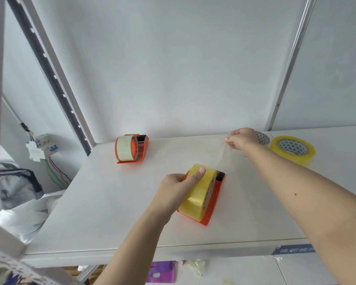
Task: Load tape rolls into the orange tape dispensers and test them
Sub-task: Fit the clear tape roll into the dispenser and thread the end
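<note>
Yellow tape roll (199,188) is sitting in the orange dispenser (211,204) under the left hand (177,190), which is gripping it so it stays put. Beyond it, the right hand (242,140) is pinching the clear tape strip (222,157), pulling it tight.

White wall (173,58), metal shelf uprights (49,64), white shelf top (111,202), breaker box w/ wires (42,148)

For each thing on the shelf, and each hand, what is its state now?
Near orange dispenser: loaded, lying on the shelf.
Yellow roll: seated in it, clear strip pulled out.
Left hand: grip closed on the yellow roll, thumb on top.
Right hand: pinching the tape strip, stretched taut.
Far orange dispenser: loaded with a pale roll, untouched.
Loose yellow roll: lying flat, not loaded.
</note>
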